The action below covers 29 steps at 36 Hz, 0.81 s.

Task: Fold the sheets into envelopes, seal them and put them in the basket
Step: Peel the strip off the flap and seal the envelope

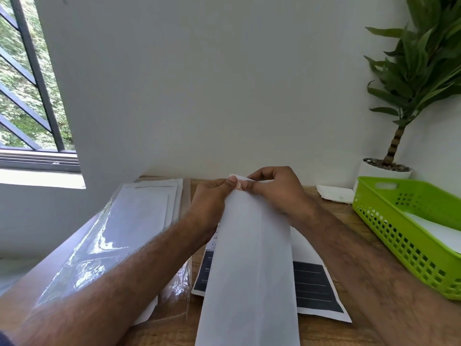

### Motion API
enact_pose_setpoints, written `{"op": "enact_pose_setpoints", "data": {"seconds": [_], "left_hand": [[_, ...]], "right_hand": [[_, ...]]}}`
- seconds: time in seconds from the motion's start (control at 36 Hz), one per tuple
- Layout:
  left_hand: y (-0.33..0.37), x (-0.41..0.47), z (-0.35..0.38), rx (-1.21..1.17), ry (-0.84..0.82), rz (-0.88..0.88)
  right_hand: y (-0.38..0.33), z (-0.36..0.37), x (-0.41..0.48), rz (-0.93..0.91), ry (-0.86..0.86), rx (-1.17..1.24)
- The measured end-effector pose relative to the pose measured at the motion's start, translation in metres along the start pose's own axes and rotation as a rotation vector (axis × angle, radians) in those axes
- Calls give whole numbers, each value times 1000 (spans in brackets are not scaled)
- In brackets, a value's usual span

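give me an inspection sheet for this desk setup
surface: wooden table, far edge at a white wall
job's things: long white envelope held over a printed sheet; green basket at right with white paper inside; stack of envelopes at left, partly under clear plastic
clutter: white tissue beside the basket
grippers: left hand and right hand both pinch the envelope's far end
cables: nothing seen
surroundings: potted plant behind the basket; barred window at left

Plain white wall [199, 83], barred window [30, 83] with daylit greenery, wooden table [349, 221], potted plant [411, 83]
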<state>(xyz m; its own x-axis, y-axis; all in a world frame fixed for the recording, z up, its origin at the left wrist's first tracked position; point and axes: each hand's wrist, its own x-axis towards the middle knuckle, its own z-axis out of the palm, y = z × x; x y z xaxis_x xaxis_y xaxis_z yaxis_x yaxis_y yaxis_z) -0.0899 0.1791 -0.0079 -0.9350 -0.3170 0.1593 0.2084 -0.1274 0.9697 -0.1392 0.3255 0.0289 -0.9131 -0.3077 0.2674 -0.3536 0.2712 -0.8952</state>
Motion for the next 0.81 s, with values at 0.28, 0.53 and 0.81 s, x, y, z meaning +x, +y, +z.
{"op": "enact_pose_setpoints", "data": {"seconds": [0.28,0.53,0.81], "left_hand": [[8,-4,1,-38,174,1],[27,21,-44,-160,614,45],[31,22,-55,-254,529,-48]], "right_hand": [[6,9,-2,-87,133,-183],[5,-1,-5,305,-539,122],[6,-13,4,264,-519,290]]}}
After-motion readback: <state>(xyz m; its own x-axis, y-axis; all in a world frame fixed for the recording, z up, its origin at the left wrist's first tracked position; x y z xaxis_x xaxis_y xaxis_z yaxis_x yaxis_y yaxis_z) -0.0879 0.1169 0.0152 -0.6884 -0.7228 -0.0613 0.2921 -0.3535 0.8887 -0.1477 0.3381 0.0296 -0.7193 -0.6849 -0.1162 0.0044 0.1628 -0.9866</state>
